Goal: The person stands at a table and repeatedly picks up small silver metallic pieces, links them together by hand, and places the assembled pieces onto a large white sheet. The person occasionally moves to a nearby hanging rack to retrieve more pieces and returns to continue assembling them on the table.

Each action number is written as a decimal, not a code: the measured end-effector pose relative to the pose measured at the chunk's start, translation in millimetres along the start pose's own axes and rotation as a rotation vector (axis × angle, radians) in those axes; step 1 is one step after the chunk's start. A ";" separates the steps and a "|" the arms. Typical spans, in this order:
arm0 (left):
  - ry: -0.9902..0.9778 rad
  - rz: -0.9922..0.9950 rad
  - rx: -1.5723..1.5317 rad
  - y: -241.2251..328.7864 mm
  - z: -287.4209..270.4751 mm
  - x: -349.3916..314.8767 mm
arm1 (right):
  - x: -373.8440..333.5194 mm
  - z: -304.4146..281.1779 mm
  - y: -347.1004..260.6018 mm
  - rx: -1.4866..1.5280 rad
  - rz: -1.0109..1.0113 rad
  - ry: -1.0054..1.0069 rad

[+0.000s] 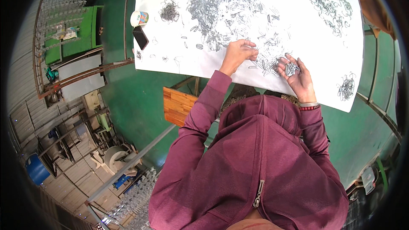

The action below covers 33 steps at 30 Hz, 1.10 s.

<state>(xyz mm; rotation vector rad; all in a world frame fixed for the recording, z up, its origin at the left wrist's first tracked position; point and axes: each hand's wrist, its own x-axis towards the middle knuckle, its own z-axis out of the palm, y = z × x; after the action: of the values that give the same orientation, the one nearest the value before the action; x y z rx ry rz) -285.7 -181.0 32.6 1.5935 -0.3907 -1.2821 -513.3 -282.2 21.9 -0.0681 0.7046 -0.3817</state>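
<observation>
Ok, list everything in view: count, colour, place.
Table: one, white, upper centre.
Metal clips: countless, silver, heaped on table.
Wire pieces: many, dark, table's sides.
Cup: one, multicoloured, table's left edge.
Phone: one, black, beside cup.
Wooden panel: one, brown, left of person.
Barrel: one, blue, far left.
Other gear: several, mixed, left background.
Jacket: one, maroon, bottom centre.
Bracelets: two, red and pale, right wrist.
Left hand: one, bare, at clips' edge.
Right hand: one, bare, holding clips.
</observation>
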 end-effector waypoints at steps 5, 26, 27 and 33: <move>-0.108 -0.046 0.033 8.0 16.4 -10.4 | 3.7 9.2 16.9 0.110 0.045 0.020; -0.458 0.067 0.625 -23.2 12.0 32.1 | -46.1 -25.1 61.8 0.302 -0.363 0.125; -0.481 -0.046 0.513 -18.2 15.7 28.0 | -41.8 -25.7 71.1 0.312 -0.353 0.110; -0.633 -0.057 0.500 9.0 45.7 -15.3 | -31.8 -7.7 99.0 0.452 -0.336 0.024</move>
<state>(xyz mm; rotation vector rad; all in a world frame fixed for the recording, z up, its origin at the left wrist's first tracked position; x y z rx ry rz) -328.2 -196.1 51.9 1.5630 -1.1379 -1.8252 -508.8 -178.1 17.0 0.2493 0.6164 -0.8574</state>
